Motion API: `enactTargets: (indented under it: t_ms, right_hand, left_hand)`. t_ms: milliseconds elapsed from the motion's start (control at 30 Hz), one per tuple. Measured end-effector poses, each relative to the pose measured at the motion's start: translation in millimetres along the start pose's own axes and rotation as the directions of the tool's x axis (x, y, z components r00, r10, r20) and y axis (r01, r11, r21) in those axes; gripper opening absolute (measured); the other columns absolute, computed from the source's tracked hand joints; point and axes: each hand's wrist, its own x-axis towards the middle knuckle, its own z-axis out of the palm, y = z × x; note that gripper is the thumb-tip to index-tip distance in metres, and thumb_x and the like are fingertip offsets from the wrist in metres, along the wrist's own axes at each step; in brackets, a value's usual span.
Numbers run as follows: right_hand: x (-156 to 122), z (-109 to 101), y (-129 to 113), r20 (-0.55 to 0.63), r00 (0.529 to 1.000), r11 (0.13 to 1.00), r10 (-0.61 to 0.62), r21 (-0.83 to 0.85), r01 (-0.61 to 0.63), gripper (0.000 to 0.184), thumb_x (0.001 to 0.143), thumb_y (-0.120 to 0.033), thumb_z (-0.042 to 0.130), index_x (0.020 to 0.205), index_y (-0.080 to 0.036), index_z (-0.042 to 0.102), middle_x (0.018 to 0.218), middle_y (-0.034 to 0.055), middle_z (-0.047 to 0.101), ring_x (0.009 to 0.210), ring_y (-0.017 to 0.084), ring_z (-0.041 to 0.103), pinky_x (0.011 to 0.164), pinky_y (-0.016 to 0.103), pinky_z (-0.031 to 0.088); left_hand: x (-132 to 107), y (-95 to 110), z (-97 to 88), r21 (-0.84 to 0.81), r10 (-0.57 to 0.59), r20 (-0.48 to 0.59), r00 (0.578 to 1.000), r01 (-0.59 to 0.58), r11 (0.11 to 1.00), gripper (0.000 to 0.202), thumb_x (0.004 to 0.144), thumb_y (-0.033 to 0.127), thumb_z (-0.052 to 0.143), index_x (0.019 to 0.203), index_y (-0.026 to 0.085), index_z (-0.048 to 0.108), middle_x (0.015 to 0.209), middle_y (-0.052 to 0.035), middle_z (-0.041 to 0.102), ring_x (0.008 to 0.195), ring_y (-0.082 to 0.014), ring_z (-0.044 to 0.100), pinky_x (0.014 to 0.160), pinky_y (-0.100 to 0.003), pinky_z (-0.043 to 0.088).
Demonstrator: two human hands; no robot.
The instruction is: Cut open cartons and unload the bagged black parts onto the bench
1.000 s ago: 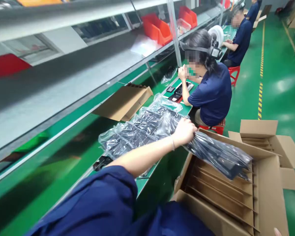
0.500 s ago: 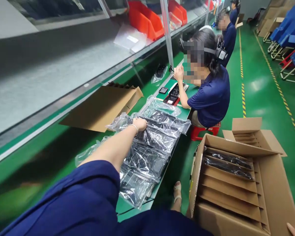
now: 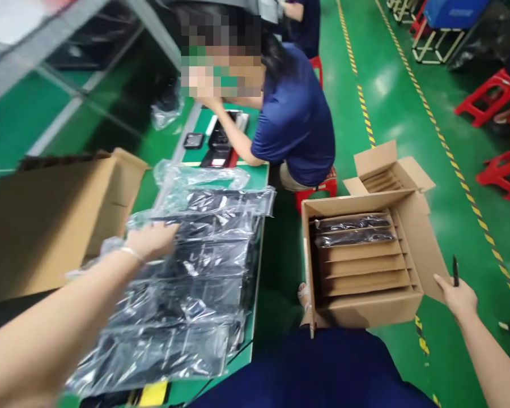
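Observation:
My left hand (image 3: pixel 153 241) reaches across the green bench and rests on a pile of black parts in clear plastic bags (image 3: pixel 195 272), fingers curled on the top bag's edge. My right hand (image 3: pixel 459 294) grips the flap of an open cardboard box (image 3: pixel 420 249) on the floor and holds a black pen (image 3: pixel 455 270). The box has cardboard dividers, and two bagged parts (image 3: pixel 352 229) stand in its far slots.
A cardboard box (image 3: pixel 55 221) lies on its side on the bench at the left. A co-worker in a blue shirt (image 3: pixel 293 119) sits ahead at the bench with small black parts. A second open box (image 3: pixel 386 170) and red stools (image 3: pixel 488 96) stand on the green floor.
My view swung right and down. The left hand went from the box back to the pile of bags on the bench. My right hand came into view on the box flap.

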Motion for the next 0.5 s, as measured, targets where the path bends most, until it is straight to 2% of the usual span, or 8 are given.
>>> enactTargets:
  t_ms: [33, 100, 167, 233, 300, 333, 400, 500]
  right_hand:
    - [-0.1, 2.2, 2.3, -0.002, 1.000, 0.999, -0.009, 0.039, 0.009, 0.066, 0.068, -0.081, 0.055, 0.074, -0.015, 0.052, 0.064, 0.0103, 0.052, 0.059, 0.023, 0.048, 0.059, 0.034, 0.040]
    - [0.9, 5.8, 7.5, -0.009, 0.999, 0.994, -0.032, 0.106, 0.032, 0.069, 0.067, -0.083, 0.056, 0.075, -0.014, 0.052, 0.063, 0.0086, 0.051, 0.057, 0.020, 0.045, 0.054, 0.030, 0.037]
    - [1.9, 7.8, 11.9, -0.026, 0.998, 0.987, -0.058, 0.150, 0.061, 0.072, 0.062, -0.086, 0.055, 0.072, -0.015, 0.049, 0.063, 0.0070, 0.050, 0.056, 0.018, 0.043, 0.054, 0.028, 0.035]
    - [2.5, 7.9, 14.4, -0.047, 0.996, 0.981, -0.077, 0.172, 0.084, 0.073, 0.056, -0.088, 0.053, 0.068, -0.017, 0.046, 0.062, 0.0050, 0.049, 0.057, 0.018, 0.042, 0.055, 0.028, 0.033]
    - [2.6, 7.1, 15.1, -0.055, 0.995, 0.979, -0.081, 0.184, 0.089, 0.073, 0.052, -0.089, 0.052, 0.066, -0.018, 0.043, 0.061, 0.0033, 0.048, 0.059, 0.018, 0.043, 0.057, 0.028, 0.032]
    - [2.5, 6.5, 15.2, -0.049, 0.996, 0.978, -0.080, 0.189, 0.088, 0.073, 0.052, -0.089, 0.052, 0.066, -0.018, 0.043, 0.060, 0.0026, 0.048, 0.059, 0.019, 0.043, 0.057, 0.028, 0.032]
    - [1.9, 5.8, 15.3, -0.026, 0.996, 0.976, -0.083, 0.200, 0.086, 0.073, 0.053, -0.089, 0.052, 0.067, -0.019, 0.041, 0.060, 0.0016, 0.048, 0.060, 0.019, 0.045, 0.059, 0.028, 0.033]
    - [1.5, 5.7, 17.5, 0.011, 0.995, 0.973, -0.096, 0.212, 0.092, 0.071, 0.059, -0.088, 0.049, 0.068, -0.019, 0.038, 0.061, 0.0002, 0.047, 0.061, 0.019, 0.046, 0.062, 0.028, 0.035]
  left_hand:
    - [2.5, 23.1, -11.3, 0.022, 0.050, -0.029, 0.998, -0.049, 0.999, 0.025, 0.089, 0.008, 0.052, 0.113, 0.010, 0.060, 0.116, -0.0119, 0.062, 0.111, -0.0278, 0.059, 0.099, -0.056, 0.047]
    - [4.6, 90.2, -30.5, 0.008, 0.239, -0.097, 0.966, -0.240, 0.971, 0.035, 0.091, 0.007, 0.042, 0.123, 0.007, 0.055, 0.129, -0.0157, 0.056, 0.121, -0.0305, 0.053, 0.106, -0.056, 0.040]
    - [2.3, 177.5, -38.6, -0.060, 0.478, -0.121, 0.870, -0.487, 0.871, 0.036, 0.094, 0.014, 0.043, 0.128, 0.011, 0.054, 0.131, -0.0113, 0.057, 0.122, -0.0243, 0.052, 0.109, -0.043, 0.040]
    - [-0.7, 269.0, -32.0, -0.137, 0.652, -0.096, 0.752, -0.659, 0.740, 0.028, 0.095, 0.027, 0.054, 0.121, 0.019, 0.059, 0.122, -0.0063, 0.062, 0.112, -0.0198, 0.058, 0.101, -0.041, 0.047]
    - [-0.1, 347.7, -14.4, -0.184, 0.682, -0.104, 0.724, -0.688, 0.702, 0.033, 0.093, 0.040, 0.059, 0.117, 0.017, 0.061, 0.119, -0.0085, 0.063, 0.104, -0.0209, 0.061, 0.093, -0.043, 0.052]
    - [2.1, 379.2, -4.1, -0.202, 0.688, -0.105, 0.718, -0.693, 0.692, 0.036, 0.093, 0.043, 0.060, 0.117, 0.016, 0.060, 0.118, -0.0087, 0.062, 0.102, -0.0210, 0.062, 0.090, -0.043, 0.053]
    - [9.3, 426.4, 14.2, -0.230, 0.683, -0.103, 0.724, -0.685, 0.691, 0.038, 0.093, 0.043, 0.060, 0.118, 0.015, 0.059, 0.117, -0.0088, 0.062, 0.100, -0.0211, 0.062, 0.087, -0.042, 0.055]
    - [23.3, 468.8, 29.9, -0.262, 0.669, -0.089, 0.737, -0.666, 0.699, 0.038, 0.093, 0.041, 0.061, 0.120, 0.015, 0.059, 0.118, -0.0088, 0.062, 0.100, -0.0214, 0.063, 0.086, -0.042, 0.056]
